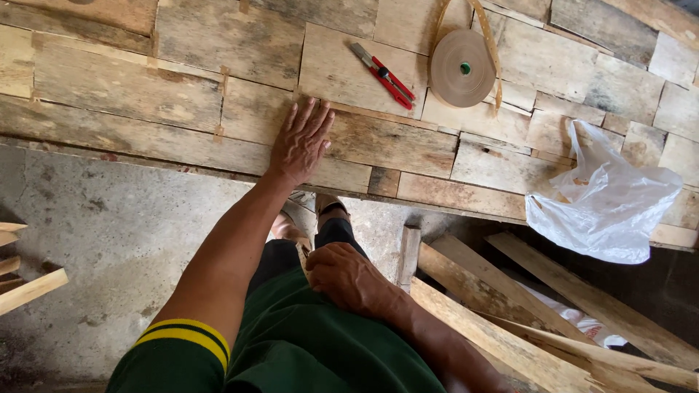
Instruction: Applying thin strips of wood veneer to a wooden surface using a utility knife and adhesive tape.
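My left hand [301, 143] lies flat, fingers spread, on a sheet of joined wood veneer pieces [182, 87] that covers the floor ahead of me. My right hand [348, 278] rests on my thigh, fingers curled loosely, with nothing visible in it. A red-handled utility knife [383, 75] lies on the veneer just beyond my left hand. To the right of the knife sits a roll of brown paper tape [461, 68] with a loose strip looping up from it.
A white plastic bag [608, 204] sits at the veneer's right edge. Several loose wooden slats [524, 306] lie at lower right. Bare concrete floor [95, 233] is at lower left, with slat ends [29, 290] at the left edge.
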